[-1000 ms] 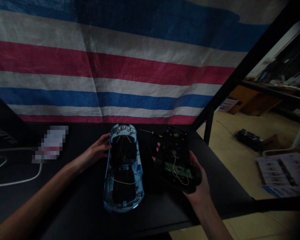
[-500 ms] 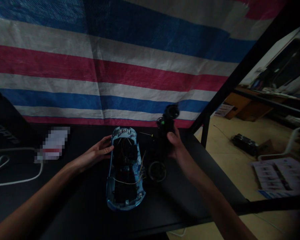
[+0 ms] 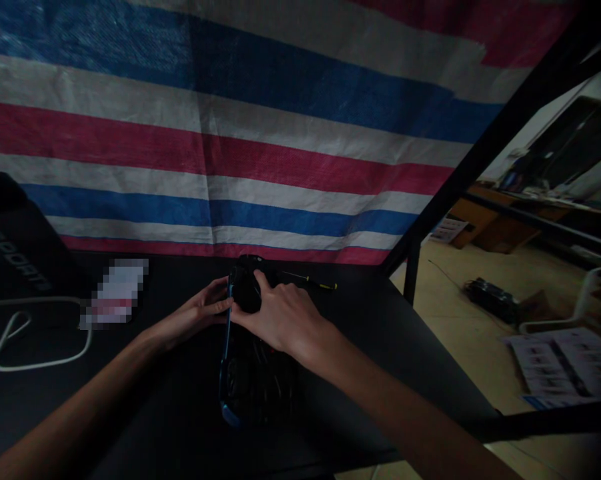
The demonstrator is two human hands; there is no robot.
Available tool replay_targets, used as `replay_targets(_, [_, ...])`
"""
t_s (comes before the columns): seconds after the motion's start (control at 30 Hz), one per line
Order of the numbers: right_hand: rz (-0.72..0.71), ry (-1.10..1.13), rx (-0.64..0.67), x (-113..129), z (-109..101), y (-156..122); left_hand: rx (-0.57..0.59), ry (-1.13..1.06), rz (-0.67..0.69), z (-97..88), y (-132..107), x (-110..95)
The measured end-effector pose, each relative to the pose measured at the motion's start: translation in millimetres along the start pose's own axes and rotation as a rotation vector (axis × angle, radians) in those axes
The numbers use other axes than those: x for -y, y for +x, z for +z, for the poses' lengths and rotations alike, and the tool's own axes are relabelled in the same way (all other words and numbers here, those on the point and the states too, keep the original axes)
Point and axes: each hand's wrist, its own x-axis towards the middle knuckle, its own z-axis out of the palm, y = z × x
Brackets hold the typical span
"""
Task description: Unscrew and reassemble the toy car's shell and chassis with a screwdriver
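Observation:
The blue toy car body shell [image 3: 225,377] lies upside down on the black table, with only its left edge and near end showing. My left hand [image 3: 200,310] holds the far left side of the shell, thumb at the rim. Over the shell sits a black car chassis [image 3: 265,387] with wheels, its details dark. My right hand [image 3: 290,317] grips the far part of the chassis, fingers and thumb around a wheel area. The wires inside the shell are hidden. A screwdriver [image 3: 323,285] with a yellow and black handle lies beyond my right hand.
To the left are a blurred-out flat object [image 3: 117,293], a white cable [image 3: 40,368] and a black box [image 3: 23,247] lettered SPORTS. A striped tarp [image 3: 280,160] hangs behind the table. A black frame post [image 3: 413,267] stands at the right edge.
My right hand has brought the chassis leftward from beside the shell onto it, covering the inside. The screwdriver's handle has come into view. My left hand stays at the shell's side.

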Motion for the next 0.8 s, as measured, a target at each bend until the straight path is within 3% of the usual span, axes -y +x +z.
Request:
replay_targets(0.5, [-0.006,-0.133,0.02,13,14,10,-0.003,-0.086,-0.035,-4.2,4,6])
replay_targets(0.67, [-0.103,-0.089,0.034,-18,9,10,0.042,-0.143,-0.055,-2.9,4,4])
replay_targets(0.8, [-0.141,0.149,-0.051,-62,19,14,0.016,-0.075,-0.054,-2.2,2,4])
